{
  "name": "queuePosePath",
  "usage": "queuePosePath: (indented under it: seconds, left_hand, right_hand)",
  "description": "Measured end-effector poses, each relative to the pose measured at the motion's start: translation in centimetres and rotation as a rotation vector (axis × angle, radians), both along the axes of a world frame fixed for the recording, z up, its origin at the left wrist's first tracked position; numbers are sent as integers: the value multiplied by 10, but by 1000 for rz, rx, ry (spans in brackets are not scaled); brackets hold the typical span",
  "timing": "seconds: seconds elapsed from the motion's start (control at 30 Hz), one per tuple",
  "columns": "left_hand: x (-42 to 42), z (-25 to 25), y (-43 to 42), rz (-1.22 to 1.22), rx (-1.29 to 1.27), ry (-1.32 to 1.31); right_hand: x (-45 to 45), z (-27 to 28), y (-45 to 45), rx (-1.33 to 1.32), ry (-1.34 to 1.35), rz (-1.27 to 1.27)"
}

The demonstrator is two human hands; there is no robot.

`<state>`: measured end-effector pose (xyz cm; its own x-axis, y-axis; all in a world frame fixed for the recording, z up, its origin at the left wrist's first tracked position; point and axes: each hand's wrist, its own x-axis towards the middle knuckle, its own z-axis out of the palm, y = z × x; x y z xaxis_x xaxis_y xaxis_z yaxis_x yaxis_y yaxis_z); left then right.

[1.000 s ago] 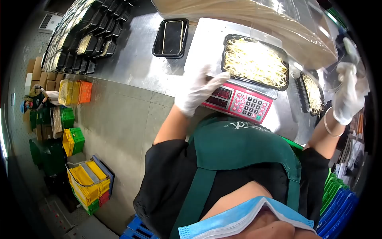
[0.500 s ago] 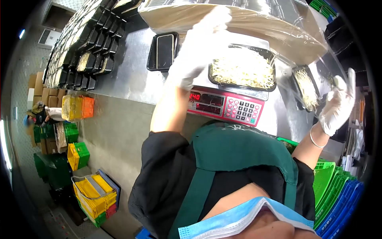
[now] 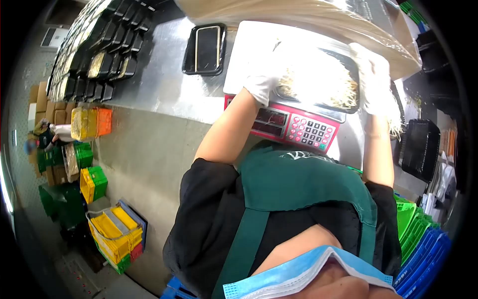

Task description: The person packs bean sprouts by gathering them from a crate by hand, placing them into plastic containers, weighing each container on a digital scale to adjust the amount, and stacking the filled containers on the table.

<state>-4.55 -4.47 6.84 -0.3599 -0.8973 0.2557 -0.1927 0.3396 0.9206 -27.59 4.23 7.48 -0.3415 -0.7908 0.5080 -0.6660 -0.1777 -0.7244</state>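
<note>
On the red-edged digital scale (image 3: 311, 130), a black tray (image 3: 326, 105) already holds a heap of bean sprouts (image 3: 343, 82); glare hides whether anything covers it. The left hand (image 3: 263, 87) is by its left end, its fingers too washed out to judge. The right hand (image 3: 372, 74) is at its right end, fingers bent close together; whether they grip anything, I cannot tell. Filled, stacked trays (image 3: 112, 35) crowd the far left of the metal surface (image 3: 159, 92), while a separate black tray (image 3: 204, 49) shows no sprouts inside. Beyond, yellow crates (image 3: 112, 236) stand on the floor (image 3: 144, 154), and another person (image 3: 47, 134) is in the background.
</note>
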Motion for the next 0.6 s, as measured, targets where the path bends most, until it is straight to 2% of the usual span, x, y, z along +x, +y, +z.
queuePosePath:
  seconds: [0.03,0.17,0.23,0.3,0.33,0.37,0.43,0.47,0.5,0.6]
  left_hand:
    - [-10,9,-3,62,67,-18]
    - [-13,-8,-19,-39,192,17]
    - [-11,-7,-10,-49,279,44]
    - [-12,-8,-6,-95,374,392]
    - [-12,-8,-5,-105,440,535]
    - [-13,-7,-6,-111,440,534]
    - [-13,1,-10,-127,596,552]
    - [-12,6,-11,-180,488,523]
    - [-12,3,-14,-179,483,528]
    - [-12,-5,-25,-168,351,452]
  right_hand:
    - [-19,-21,-8,196,-26,-15]
    - [-21,-56,-7,148,-182,-46]
    - [-18,-52,-4,214,-273,-9]
    - [-16,-52,-3,218,-978,300]
    - [-20,-54,-3,213,-980,295]
    - [-24,-58,-5,231,-991,313]
    - [-30,-67,-7,272,-1013,354]
    - [-31,-72,-7,232,-943,348]
    - [-33,-70,-7,231,-938,352]
    - [-29,-52,-6,266,62,74]
